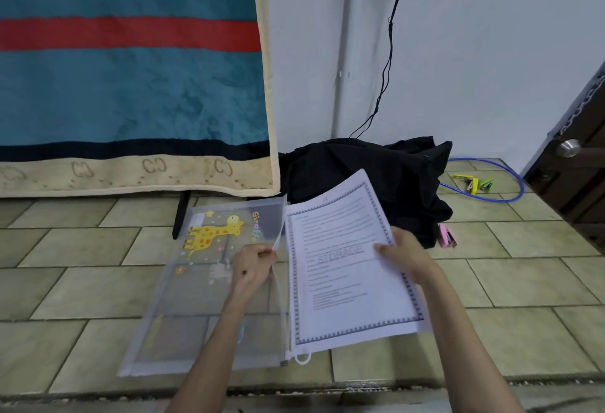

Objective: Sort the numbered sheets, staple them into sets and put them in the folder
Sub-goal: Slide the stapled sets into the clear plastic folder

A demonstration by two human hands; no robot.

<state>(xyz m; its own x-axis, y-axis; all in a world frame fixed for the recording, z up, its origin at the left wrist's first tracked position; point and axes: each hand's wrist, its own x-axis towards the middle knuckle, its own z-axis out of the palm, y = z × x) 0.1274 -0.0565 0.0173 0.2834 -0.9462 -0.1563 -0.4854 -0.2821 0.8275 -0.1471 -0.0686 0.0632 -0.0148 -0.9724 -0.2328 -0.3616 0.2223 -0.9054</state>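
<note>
While folder (pixel 209 281) gapes, sheets (pixel 347 268) outside

A translucent plastic zip folder printed with a yellow giraffe (pixel 209 285) lies on the beige tiled floor (pixel 523 281). The left hand (pixel 253 265) pinches its right edge, apparently lifting the opening. The right hand (pixel 407 254) grips the right edge of a stack of white printed sheets with a patterned border (pixel 347 268), tilted just right of the folder. Behind lies a black cloth bundle (pixel 370 170); a pink stapler (pixel 447 236) rests beside it, and yellow and green staplers (pixel 473 183) lie farther right.
</note>
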